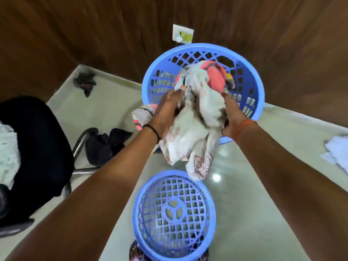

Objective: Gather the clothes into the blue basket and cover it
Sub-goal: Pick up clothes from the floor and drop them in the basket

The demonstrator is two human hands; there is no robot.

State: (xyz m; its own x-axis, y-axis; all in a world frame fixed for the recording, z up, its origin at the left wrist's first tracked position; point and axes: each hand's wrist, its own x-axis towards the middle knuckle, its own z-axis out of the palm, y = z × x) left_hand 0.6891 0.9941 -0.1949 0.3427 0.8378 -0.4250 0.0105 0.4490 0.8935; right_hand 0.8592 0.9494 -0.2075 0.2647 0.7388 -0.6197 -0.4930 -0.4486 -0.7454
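Note:
A round blue lattice basket (248, 85) stands on the floor ahead, near the wood wall. I hold a bundle of white patterned cloth with a pink piece (195, 117) over its near rim. My left hand (165, 110) grips the bundle's left side and my right hand (233, 113) grips its right side. The cloth's lower end hangs down toward the blue lattice lid (173, 215), which lies on the floor close to me. A dark garment (107, 144) lies on the floor left of the bundle, and another small dark one (85, 81) sits in the far corner.
A black chair (33, 144) with metal legs stands at the left, light cloth on it. White cloth (337, 153) lies on the floor at the right edge. A dark patterned item (137, 251) shows under the lid's near edge. A wall socket (182, 33) sits behind the basket.

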